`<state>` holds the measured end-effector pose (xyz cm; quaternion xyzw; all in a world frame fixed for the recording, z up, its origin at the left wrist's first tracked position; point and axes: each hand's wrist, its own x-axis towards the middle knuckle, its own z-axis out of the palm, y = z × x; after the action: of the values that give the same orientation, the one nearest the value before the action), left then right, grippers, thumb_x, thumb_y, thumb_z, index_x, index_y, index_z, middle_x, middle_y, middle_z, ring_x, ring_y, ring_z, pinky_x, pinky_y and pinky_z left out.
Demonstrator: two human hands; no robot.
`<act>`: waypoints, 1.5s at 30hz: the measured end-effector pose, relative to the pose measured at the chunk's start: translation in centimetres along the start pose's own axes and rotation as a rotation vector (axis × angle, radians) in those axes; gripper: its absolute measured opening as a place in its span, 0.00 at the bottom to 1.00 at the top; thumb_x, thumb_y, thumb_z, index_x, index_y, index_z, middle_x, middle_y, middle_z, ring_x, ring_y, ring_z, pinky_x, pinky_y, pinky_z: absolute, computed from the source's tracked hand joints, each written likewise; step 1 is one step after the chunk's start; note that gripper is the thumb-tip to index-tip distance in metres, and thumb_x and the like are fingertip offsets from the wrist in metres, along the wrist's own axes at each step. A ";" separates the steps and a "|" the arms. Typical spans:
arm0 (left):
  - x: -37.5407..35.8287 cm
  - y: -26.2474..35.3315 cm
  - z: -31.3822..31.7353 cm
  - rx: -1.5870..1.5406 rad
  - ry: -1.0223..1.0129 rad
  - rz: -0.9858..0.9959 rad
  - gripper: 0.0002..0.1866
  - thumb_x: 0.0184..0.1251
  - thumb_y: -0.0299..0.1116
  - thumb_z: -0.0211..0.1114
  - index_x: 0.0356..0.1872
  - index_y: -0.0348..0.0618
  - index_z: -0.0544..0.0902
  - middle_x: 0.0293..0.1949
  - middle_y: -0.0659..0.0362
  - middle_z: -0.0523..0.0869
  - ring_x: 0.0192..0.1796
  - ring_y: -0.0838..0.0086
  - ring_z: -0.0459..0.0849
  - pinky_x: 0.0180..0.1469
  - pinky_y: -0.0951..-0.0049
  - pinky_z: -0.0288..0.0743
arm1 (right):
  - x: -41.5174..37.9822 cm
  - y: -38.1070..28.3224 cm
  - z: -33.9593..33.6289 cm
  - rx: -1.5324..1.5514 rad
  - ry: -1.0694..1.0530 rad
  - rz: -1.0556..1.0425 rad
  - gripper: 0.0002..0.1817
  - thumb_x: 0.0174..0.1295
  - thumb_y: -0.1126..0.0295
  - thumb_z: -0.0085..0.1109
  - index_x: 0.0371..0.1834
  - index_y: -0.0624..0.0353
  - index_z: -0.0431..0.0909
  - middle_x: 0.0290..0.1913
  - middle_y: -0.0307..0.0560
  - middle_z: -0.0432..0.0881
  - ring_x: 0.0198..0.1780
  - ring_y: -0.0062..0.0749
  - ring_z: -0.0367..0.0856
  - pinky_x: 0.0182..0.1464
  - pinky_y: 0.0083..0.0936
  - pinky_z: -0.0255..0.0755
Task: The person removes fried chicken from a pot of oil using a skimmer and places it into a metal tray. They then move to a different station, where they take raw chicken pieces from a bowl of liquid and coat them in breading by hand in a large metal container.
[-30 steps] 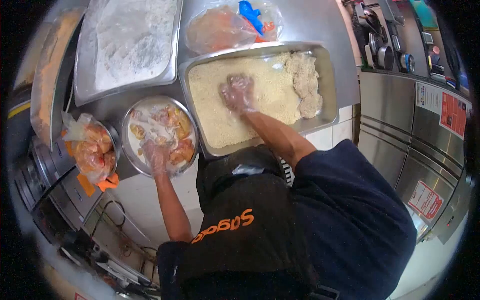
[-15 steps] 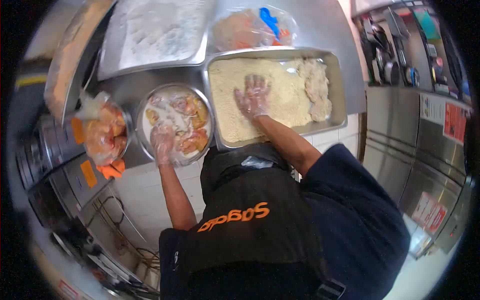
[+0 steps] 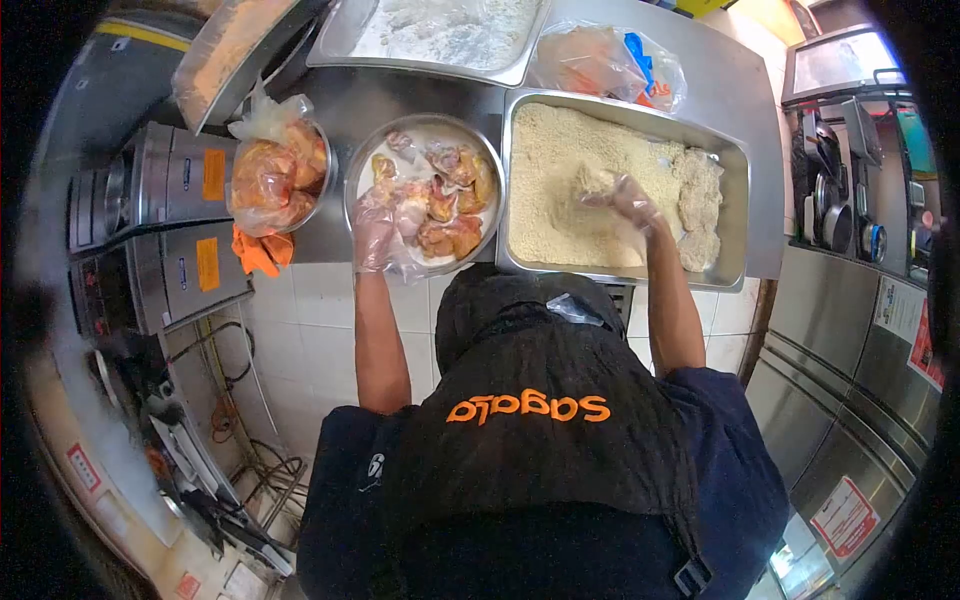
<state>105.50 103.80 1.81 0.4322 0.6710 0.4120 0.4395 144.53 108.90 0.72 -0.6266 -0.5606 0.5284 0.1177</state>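
Both hands are gloved in clear plastic and stand apart, each over its own vessel. The right hand is closed on a crumb-coated piece, which lies at its fingertips, on the hand's left side, over the bed of pale crumbs. The left hand is inside the near left part of a round metal bowl, its fingers against a pale wet piece; the view is too blurred to tell whether they grip it or merely rest there. Other raw pieces sit in white liquid to the right of that hand and beyond it.

The crumbs fill most of a rectangular steel tray just beside the bowl. Further coated pieces line the tray's right end, to the right of the right hand and clear of it.

Left of the bowl, a clear bag of raw pieces bulges above an orange cloth. Beyond the bowl is a second steel tray bearing white powder. Behind the crumb tray lies another plastic bag, with a blue item on it. All three vessels stand on a steel counter.
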 end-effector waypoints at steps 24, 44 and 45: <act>-0.7 1.2 -0.3 0.016 0.069 0.312 0.17 0.62 0.40 0.58 0.43 0.37 0.76 0.36 0.60 0.80 0.36 0.75 0.79 0.37 0.78 0.73 | -0.5 3.7 5.6 0.492 -0.366 -0.031 0.30 0.59 0.52 0.49 0.64 0.50 0.61 0.65 0.45 0.60 0.66 0.35 0.55 0.67 0.32 0.47; -1.5 0.1 1.3 -0.824 0.317 -0.585 0.13 0.56 0.33 0.59 0.41 0.38 0.77 0.35 0.57 0.80 0.34 0.72 0.79 0.33 0.75 0.73 | 4.1 1.4 4.2 -0.795 0.360 -0.171 0.26 0.59 0.51 0.40 0.52 0.60 0.70 0.54 0.56 0.70 0.57 0.46 0.65 0.60 0.46 0.52; -2.2 -1.7 0.5 -0.834 0.157 -0.425 0.14 0.57 0.34 0.59 0.43 0.39 0.76 0.36 0.57 0.80 0.34 0.71 0.79 0.33 0.75 0.73 | 4.3 0.9 4.0 -0.803 0.357 -0.165 0.26 0.60 0.51 0.39 0.52 0.59 0.70 0.54 0.55 0.70 0.57 0.46 0.65 0.60 0.45 0.53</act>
<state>106.11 101.33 0.62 0.0395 0.5530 0.5788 0.5981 141.05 110.40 -3.86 -0.6570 -0.7405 0.1415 0.0019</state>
